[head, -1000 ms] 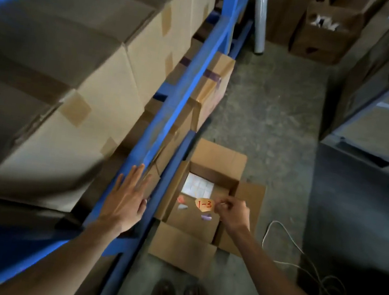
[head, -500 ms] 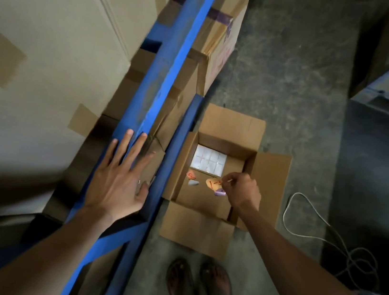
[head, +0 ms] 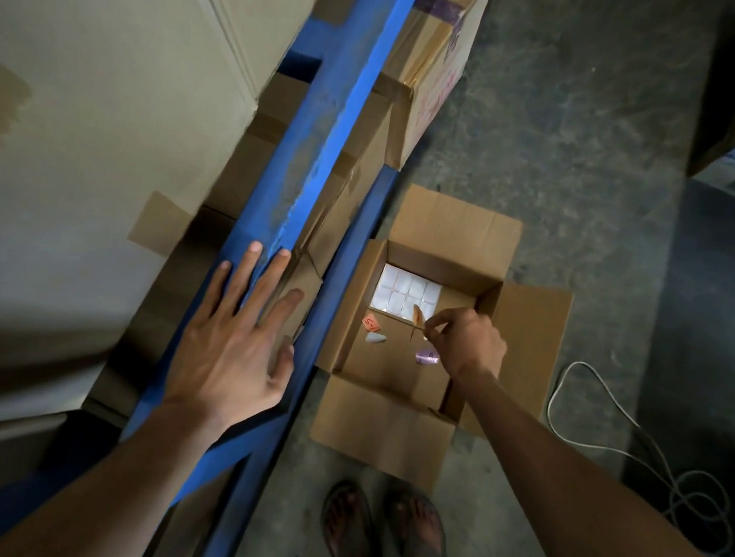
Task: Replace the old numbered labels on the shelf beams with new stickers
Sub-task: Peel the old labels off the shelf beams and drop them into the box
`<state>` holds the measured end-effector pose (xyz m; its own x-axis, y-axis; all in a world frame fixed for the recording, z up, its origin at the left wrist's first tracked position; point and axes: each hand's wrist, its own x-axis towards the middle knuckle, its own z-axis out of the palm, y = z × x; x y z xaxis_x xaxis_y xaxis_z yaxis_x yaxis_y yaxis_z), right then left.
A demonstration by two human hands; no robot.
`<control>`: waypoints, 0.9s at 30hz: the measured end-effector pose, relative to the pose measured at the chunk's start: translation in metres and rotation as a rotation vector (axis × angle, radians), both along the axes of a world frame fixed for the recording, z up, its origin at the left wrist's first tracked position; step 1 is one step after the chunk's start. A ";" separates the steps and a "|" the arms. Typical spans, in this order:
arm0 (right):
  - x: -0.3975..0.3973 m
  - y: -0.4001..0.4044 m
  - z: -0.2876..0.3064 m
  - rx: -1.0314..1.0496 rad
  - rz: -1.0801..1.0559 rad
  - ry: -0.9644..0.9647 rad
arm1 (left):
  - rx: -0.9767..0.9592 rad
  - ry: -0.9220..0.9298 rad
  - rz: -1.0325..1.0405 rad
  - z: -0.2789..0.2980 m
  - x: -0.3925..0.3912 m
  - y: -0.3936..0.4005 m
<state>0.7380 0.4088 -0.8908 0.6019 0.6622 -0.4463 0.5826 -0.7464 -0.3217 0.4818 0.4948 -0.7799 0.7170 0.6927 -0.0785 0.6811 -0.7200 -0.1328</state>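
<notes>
My left hand (head: 233, 344) lies flat, fingers spread and holding nothing, on the scuffed blue-painted metal shelf beam (head: 329, 131), with smooth taped cardboard cartons (head: 101, 75) behind it. To the right, an open corrugated box (head: 424, 333) on the rough concrete floor (head: 567, 117) holds a white sheet of rounded blank stickers (head: 406, 291) and a loose orange label (head: 371, 324) with red handwriting I cannot read. My right hand (head: 465, 344) hovers over the box, thumb and forefinger pinching a curled orange sticker (head: 418, 314).

— What is the shelf beam (head: 323, 140) made of?
— Metal by the look of it, painted blue, matt, the paint scuffed and dusty along its edge.
— And the open box (head: 387, 427) below?
— Plain brown cardboard, dull and creased. The sheet of stickers (head: 406, 291) inside is white paper with a faint sheen.
— The floor (head: 567, 117)?
— Rough grey concrete, mottled.
</notes>
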 end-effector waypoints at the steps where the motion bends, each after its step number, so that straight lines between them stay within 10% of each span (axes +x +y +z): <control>1: 0.000 0.002 -0.001 0.000 0.006 -0.016 | -0.002 -0.009 0.002 0.000 0.000 0.000; 27: -0.002 0.009 -0.003 -0.042 0.096 -0.040 | -0.027 -0.006 0.012 -0.001 -0.002 -0.001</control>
